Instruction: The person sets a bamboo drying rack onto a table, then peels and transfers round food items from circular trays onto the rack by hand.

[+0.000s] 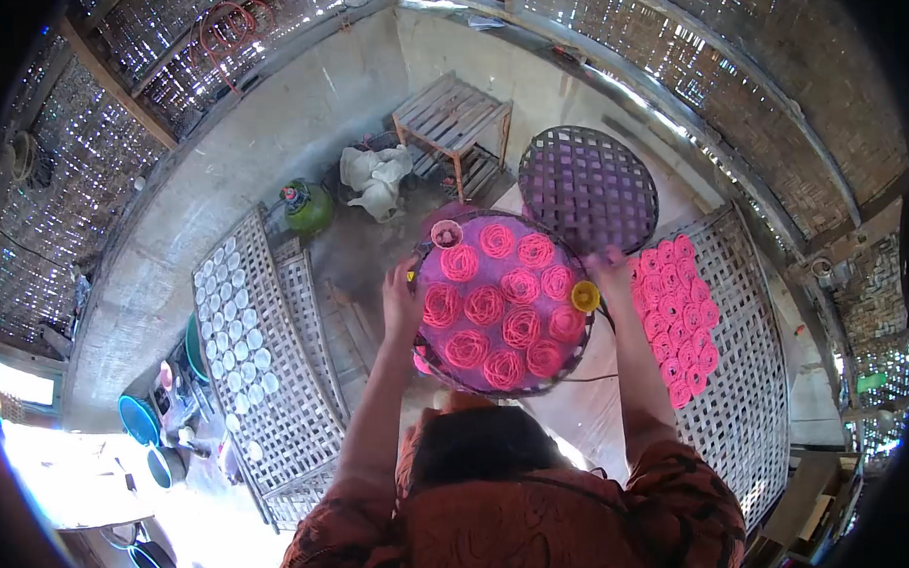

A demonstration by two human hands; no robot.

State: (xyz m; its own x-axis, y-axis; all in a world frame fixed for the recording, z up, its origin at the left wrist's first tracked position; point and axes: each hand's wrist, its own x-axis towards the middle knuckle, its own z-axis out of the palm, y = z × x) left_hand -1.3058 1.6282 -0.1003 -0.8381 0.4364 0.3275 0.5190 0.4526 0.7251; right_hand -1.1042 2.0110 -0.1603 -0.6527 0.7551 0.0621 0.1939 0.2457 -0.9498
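A round woven tray [498, 386] is held up in front of my body by its two sides. Several pink noodle-like nests [483, 304] lie on its purple surface. My left hand [402, 298] grips the left rim, and my right hand [611, 276] is at the right rim, its fingers partly blurred. A yellow round piece [585, 296] sits at the right edge beside my right hand. Near the upper left rim is a pink cup-like piece [447, 234].
Behind the tray leans another round woven tray [588, 189]. Pink nests [678, 321] cover part of a lattice rack [743, 374] at right. White discs [238, 332] lie on a left rack [288, 390]. A wooden stand [454, 114], green gas cylinder [308, 207] and white bag [376, 179] stand farther back.
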